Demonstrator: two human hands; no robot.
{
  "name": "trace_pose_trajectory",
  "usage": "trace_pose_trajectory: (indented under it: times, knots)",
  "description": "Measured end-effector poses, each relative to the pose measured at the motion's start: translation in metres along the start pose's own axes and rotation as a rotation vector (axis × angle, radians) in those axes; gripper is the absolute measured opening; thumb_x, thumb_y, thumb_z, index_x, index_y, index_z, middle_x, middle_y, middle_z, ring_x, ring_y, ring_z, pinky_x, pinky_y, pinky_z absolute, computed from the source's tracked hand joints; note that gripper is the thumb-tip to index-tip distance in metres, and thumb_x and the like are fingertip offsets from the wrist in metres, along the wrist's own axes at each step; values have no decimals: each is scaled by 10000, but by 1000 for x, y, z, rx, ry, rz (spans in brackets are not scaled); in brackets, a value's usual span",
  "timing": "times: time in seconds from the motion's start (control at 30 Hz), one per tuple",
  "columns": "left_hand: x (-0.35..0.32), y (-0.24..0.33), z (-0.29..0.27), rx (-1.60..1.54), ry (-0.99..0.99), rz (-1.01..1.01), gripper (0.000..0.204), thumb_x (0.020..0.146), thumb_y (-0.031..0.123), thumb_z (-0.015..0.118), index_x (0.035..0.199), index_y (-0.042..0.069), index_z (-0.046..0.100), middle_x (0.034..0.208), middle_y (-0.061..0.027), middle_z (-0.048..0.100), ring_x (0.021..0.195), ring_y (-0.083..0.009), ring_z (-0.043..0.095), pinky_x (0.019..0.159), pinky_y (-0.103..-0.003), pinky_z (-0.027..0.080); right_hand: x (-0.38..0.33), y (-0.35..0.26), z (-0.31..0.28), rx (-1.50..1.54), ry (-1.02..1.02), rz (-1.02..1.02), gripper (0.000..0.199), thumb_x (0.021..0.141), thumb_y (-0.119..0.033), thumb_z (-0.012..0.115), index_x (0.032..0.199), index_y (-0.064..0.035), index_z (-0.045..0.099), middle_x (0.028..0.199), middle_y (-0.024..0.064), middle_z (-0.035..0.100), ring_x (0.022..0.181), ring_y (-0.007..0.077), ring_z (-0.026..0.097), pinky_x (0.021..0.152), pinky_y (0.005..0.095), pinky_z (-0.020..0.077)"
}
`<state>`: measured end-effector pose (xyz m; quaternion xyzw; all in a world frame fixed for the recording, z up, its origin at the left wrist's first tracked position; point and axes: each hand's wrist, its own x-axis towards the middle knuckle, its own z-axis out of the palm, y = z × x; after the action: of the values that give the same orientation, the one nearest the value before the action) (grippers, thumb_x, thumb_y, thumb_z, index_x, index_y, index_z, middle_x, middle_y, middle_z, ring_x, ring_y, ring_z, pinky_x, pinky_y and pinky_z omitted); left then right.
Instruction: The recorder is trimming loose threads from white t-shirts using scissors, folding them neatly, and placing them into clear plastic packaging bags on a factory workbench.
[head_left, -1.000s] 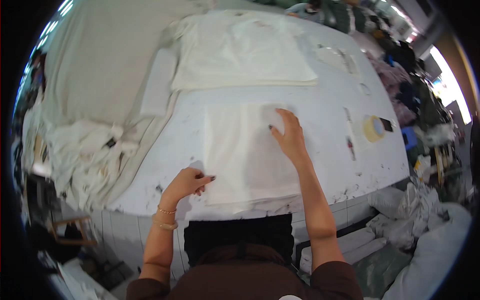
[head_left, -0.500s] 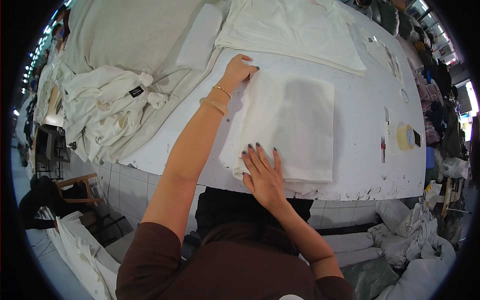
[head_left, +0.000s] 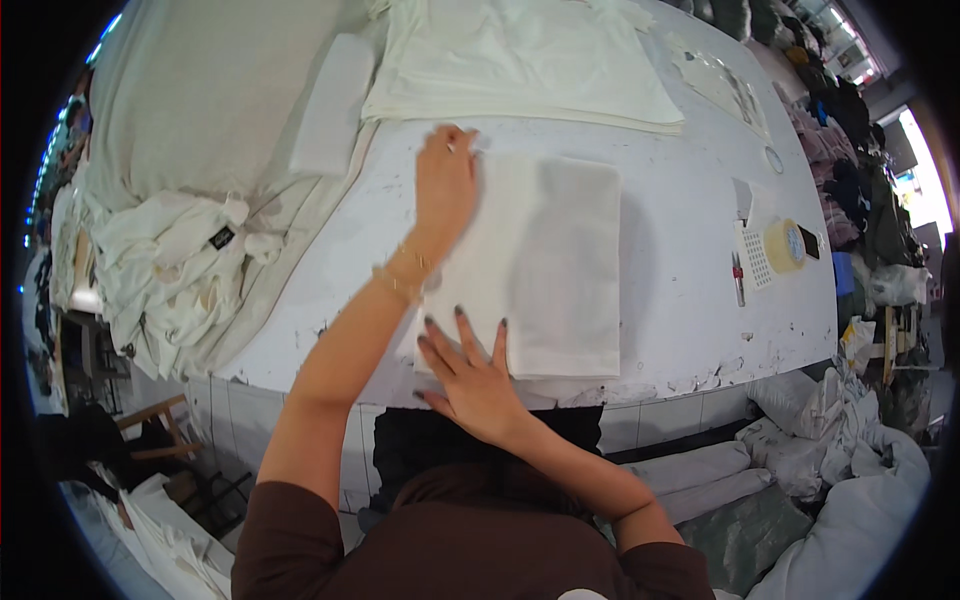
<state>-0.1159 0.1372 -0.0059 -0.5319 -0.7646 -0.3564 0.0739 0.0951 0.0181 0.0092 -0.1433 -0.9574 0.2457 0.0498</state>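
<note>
head view: left hand point(head_left: 445, 190) and right hand point(head_left: 470, 375), both open, flat on folded white cloth point(head_left: 550, 260)

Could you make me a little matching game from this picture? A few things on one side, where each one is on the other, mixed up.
Things:
1. left hand
2. right hand
3. roll of tape
4. heap of crumpled white garments

Places:
A. far right of the table
B. near edge of the folded white cloth
C. left of the table
D. far left corner of the folded cloth

Pairs: 1-D, 2-B, 3-A, 4-C
</note>
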Motion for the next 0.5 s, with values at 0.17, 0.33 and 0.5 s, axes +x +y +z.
trace_pose_trajectory:
  times: [0.17, 0.33, 0.5]
  knots:
    - [-43, 20, 13, 248, -218, 237, 588, 929, 463, 466, 1411, 139, 375, 1477, -92, 337, 1377, -307, 270, 1101, -572, 155, 25, 110, -94, 524, 488, 320, 221, 838, -17, 585, 1040, -39, 672, 950, 70, 704, 788, 118, 600, 745, 282, 471]
    - [-39, 29, 21, 241, -265, 226, 619, 939, 519, 409, 1437, 158, 340, 1498, -76, 308, 1382, -278, 271, 1123, -554, 91, 56, 265, -125, 332, 686, 511, 368, 765, 26, 574, 1112, -84, 625, 947, 70, 605, 872, 199, 556, 807, 311, 471]
    - [-42, 24, 18, 268, -297, 195, 629, 936, 536, 398, 1444, 173, 327, 1502, -69, 303, 1386, -268, 264, 1126, -552, 85, 90, 266, -121, 563, 531, 443, 295, 783, -4, 565, 1051, -89, 654, 901, 69, 626, 818, 191, 566, 780, 310, 475]
